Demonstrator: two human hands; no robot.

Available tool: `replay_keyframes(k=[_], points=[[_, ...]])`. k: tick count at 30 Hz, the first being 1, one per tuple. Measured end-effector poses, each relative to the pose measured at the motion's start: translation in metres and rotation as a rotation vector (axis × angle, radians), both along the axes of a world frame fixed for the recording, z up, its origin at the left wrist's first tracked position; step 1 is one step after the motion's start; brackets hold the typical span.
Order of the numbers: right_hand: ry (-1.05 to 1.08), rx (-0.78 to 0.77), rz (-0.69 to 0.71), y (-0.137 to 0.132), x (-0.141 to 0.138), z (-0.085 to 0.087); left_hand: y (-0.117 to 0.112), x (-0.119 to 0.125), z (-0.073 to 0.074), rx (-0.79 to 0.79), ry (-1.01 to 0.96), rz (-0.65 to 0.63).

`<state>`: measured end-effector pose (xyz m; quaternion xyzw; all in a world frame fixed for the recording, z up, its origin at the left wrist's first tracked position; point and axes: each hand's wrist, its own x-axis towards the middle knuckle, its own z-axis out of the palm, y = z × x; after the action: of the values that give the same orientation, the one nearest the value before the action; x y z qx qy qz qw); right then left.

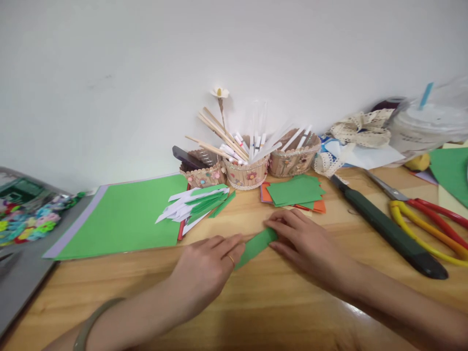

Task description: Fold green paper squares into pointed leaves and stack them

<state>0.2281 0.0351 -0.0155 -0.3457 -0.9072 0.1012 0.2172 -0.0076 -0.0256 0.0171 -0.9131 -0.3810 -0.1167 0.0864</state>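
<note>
A small strip of green paper (255, 247) stretches between my two hands, just above or on the wooden table. My left hand (207, 267), with a ring on one finger, is closed on the strip's left end. At the right end, my right hand (302, 241) pinches the paper between thumb and fingers. Beyond them lies a stack of cut green and orange paper pieces (295, 190). A loose heap of white and green paper slivers (197, 204) rests left of that stack, over a thin red stick.
Large green sheets (124, 214) lie at left, beside a grey surface with colourful flower shapes (34, 217). Decorated holders (246, 174) with sticks and pens stand along the wall. A dark-green-handled tool (391, 226), scissors (420, 209) and a lidded cup (424, 124) are at right.
</note>
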Motion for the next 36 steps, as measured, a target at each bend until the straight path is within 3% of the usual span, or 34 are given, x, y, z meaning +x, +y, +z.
replay_keyframes(k=[3,8,16,19,22,24,29,34,36], points=[[0.038,0.023,0.009,-0.002,-0.003,0.002,-0.001,0.005,-0.003,0.018,-0.022,0.006],[0.089,0.246,0.090,-0.013,-0.008,0.012,-0.003,0.011,-0.008,0.070,-0.094,0.032],[0.181,0.408,0.221,-0.030,-0.015,0.019,-0.005,0.019,-0.012,0.210,-0.247,0.022],[0.103,0.350,0.342,-0.030,-0.014,0.020,-0.005,0.018,-0.011,0.235,-0.234,0.085],[0.029,0.204,0.559,-0.028,-0.010,0.021,-0.001,0.013,-0.013,0.123,-0.281,0.093],[0.033,0.129,0.627,-0.025,-0.008,0.021,0.004,0.008,-0.016,0.024,-0.297,0.069],[0.045,0.147,0.540,-0.021,-0.007,0.017,0.010,0.002,-0.017,-0.090,-0.172,0.057],[0.076,0.087,0.439,-0.019,-0.009,0.013,0.005,0.009,-0.016,0.067,-0.164,0.065],[0.084,0.093,0.393,-0.019,-0.010,0.011,0.004,0.011,-0.016,0.133,-0.229,-0.005]])
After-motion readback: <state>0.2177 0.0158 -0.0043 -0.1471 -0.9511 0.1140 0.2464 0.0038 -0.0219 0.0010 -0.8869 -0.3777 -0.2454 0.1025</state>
